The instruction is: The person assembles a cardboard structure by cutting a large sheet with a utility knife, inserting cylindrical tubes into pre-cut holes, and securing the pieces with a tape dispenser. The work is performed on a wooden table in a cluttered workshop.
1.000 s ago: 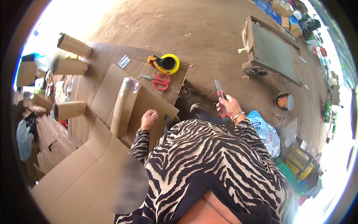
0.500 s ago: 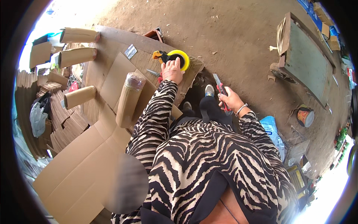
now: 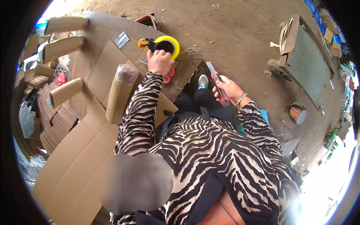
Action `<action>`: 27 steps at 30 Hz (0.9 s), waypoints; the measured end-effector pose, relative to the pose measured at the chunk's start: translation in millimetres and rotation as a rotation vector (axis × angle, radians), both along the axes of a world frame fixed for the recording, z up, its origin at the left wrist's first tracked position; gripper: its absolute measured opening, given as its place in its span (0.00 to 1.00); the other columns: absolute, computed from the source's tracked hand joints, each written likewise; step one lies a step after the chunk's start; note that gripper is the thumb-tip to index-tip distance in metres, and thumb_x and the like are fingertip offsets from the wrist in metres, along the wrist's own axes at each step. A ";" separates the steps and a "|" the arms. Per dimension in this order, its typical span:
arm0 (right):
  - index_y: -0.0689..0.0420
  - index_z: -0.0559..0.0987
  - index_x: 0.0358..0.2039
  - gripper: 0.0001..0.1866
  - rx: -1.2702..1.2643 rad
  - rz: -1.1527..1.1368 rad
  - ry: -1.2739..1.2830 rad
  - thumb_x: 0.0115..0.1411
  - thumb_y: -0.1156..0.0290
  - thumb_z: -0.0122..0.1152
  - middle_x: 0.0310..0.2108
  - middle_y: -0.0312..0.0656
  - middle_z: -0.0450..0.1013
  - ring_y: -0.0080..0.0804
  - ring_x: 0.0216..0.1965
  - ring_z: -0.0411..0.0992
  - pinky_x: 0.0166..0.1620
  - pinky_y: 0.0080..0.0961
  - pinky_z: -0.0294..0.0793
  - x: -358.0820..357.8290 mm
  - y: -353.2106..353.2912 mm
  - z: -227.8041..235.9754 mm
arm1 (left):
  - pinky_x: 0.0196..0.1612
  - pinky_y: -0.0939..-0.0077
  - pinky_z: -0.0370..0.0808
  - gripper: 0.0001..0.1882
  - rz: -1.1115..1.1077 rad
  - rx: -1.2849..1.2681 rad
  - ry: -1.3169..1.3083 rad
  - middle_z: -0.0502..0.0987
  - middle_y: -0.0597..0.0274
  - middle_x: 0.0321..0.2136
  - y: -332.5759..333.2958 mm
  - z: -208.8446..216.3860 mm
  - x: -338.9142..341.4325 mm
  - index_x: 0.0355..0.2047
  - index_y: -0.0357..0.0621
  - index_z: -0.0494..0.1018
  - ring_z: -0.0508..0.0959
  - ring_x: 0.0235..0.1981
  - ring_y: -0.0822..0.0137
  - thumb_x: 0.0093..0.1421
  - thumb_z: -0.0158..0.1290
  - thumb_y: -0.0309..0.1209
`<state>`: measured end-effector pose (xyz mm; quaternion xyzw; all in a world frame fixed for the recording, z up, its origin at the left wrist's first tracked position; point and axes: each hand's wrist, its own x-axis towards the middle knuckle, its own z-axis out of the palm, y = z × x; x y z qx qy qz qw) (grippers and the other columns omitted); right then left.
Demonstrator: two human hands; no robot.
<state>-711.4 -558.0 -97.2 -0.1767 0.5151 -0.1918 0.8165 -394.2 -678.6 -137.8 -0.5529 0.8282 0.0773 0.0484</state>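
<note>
While my right hand [image 3: 231, 90] grips the knife [image 3: 215, 77], my left hand [image 3: 160, 63], grasp unclear, meets the tape dispenser [image 3: 153, 45]: likely light, stiff, best held by its black side

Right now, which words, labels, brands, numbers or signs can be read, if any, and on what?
None can be read.
Small flat packet: any print too small.
Patterned round container: no lettering legible.
Utility knife in right hand: any marking too small.
</note>
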 end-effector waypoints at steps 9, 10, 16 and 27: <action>0.54 0.67 0.59 0.25 0.116 -0.200 -0.110 0.69 0.52 0.50 0.33 0.43 0.75 0.32 0.30 0.77 0.36 0.36 0.82 22.7 -0.9 10.7 | 0.59 0.54 0.62 0.15 0.061 -0.287 0.350 0.78 0.65 0.42 0.0 -1.9 40.0 0.42 0.50 0.77 0.74 0.49 0.60 0.53 0.62 0.35; 0.55 0.68 0.58 0.24 0.129 -0.226 -0.114 0.69 0.52 0.50 0.32 0.43 0.75 0.32 0.29 0.77 0.36 0.36 0.82 23.7 -0.1 9.1 | 0.57 0.60 0.66 0.15 0.049 -0.293 0.445 0.78 0.63 0.42 10.2 6.0 40.0 0.43 0.49 0.77 0.75 0.47 0.60 0.54 0.62 0.32; 0.57 0.71 0.53 0.22 0.085 -0.060 0.014 0.68 0.53 0.52 0.30 0.42 0.76 0.33 0.27 0.77 0.34 0.31 0.80 30.6 -5.1 -1.1 | 0.35 0.64 0.76 0.04 0.235 0.121 0.599 0.76 0.60 0.29 115.1 -9.5 64.5 0.29 0.47 0.76 0.78 0.32 0.56 0.56 0.60 0.31; 0.49 0.62 0.66 0.32 -0.465 0.450 0.817 0.63 0.58 0.57 0.42 0.56 0.72 0.48 0.39 0.76 0.44 0.40 0.75 33.7 -17.6 -28.8 | 0.45 0.55 0.74 0.26 0.657 0.713 0.095 0.76 0.48 0.40 136.8 -20.8 121.9 0.43 0.44 0.70 0.76 0.44 0.48 0.50 0.64 0.47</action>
